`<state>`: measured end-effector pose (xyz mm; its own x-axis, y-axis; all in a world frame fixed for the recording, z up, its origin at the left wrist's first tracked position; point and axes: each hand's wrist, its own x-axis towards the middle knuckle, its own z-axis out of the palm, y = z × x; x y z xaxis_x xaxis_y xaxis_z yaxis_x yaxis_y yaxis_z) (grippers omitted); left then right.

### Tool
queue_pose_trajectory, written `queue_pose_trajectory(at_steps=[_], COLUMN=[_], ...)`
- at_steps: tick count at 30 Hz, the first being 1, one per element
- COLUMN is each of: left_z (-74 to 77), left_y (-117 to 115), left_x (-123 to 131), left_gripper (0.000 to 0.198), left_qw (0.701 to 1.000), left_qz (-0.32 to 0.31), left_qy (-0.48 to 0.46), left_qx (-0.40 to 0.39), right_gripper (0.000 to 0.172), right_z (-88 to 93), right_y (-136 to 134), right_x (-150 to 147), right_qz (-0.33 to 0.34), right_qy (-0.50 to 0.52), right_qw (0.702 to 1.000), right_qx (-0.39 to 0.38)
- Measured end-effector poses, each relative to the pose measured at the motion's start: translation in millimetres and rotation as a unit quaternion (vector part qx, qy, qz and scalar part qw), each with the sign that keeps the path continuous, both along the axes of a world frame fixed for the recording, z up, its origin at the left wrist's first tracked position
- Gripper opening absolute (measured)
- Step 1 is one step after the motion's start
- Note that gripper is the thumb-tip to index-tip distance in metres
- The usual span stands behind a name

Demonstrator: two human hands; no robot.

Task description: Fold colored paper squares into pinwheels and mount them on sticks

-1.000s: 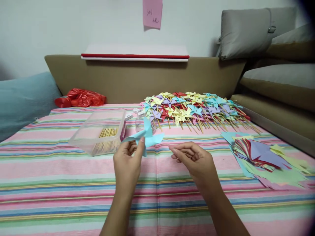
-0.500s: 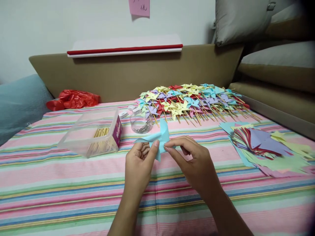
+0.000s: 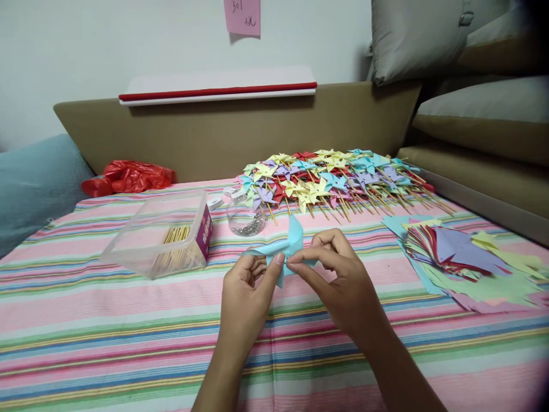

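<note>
A light-blue paper pinwheel [image 3: 295,236] is held above the striped cloth in front of me. My left hand [image 3: 253,286] is closed on it, with the thumb pressing near its centre and the fingers curled behind. The thumb and index finger of my right hand [image 3: 338,269] are pinched together at the pinwheel's middle. Whatever lies between those fingertips is too small to make out. Beyond the hands stands a clear round dish [image 3: 246,220] of small metal pieces. To the left, a clear plastic box [image 3: 141,252] lies with thin wooden sticks [image 3: 174,246] in it.
Many finished pinwheels [image 3: 334,183] on sticks are heaped at the back right. Cut paper sheets [image 3: 463,257] in several colours lie at the right. Small white boxes [image 3: 215,202] sit behind the dish, and a red plastic bag [image 3: 132,175] at the back left.
The pinwheel and both hands have shifted slightly right in view. My right thumb and index finger still pinch at its centre, and the left hand keeps its grip.
</note>
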<state>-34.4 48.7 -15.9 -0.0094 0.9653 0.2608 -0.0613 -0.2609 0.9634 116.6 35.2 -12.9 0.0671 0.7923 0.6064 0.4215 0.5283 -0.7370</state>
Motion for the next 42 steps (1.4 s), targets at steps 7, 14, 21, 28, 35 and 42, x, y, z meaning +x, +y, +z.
queue_pose_trajectory(at_steps=[7,14,21,28,35,42], left_z=[-6.0,-9.2,-9.1,-10.1,-8.8,-8.6], left_y=[0,-1,1,1,1,1], left_x=[-3,-5,-5,-6,-6,-7], left_gripper=[0.025,0.021,0.017,0.014,0.011,0.013], left_qw=[0.997,0.989,0.985,0.983,0.981,0.978], left_qz=[0.008,0.027,0.035,0.034,0.037,0.032], left_qy=[0.065,0.131,0.146,0.151,0.161,0.179], left_qx=[0.029,0.064,0.087,0.097,0.102,0.101], right_gripper=[0.006,0.005,0.005,0.003,0.004,0.037], right_z=[4.8,3.8,0.6,1.1,-4.3,-12.3], right_y=[-3,-1,-1,-1,-2,4], right_x=[3,6,6,-1,-5,-5], right_qz=[0.015,0.019,0.014,0.023,0.002,0.016], right_qy=[0.007,0.017,0.023,0.057,0.076,0.165], right_qw=[0.998,0.997,0.995,0.995,0.992,0.977], right_qx=[-0.058,-0.079,-0.091,-0.078,-0.097,-0.132])
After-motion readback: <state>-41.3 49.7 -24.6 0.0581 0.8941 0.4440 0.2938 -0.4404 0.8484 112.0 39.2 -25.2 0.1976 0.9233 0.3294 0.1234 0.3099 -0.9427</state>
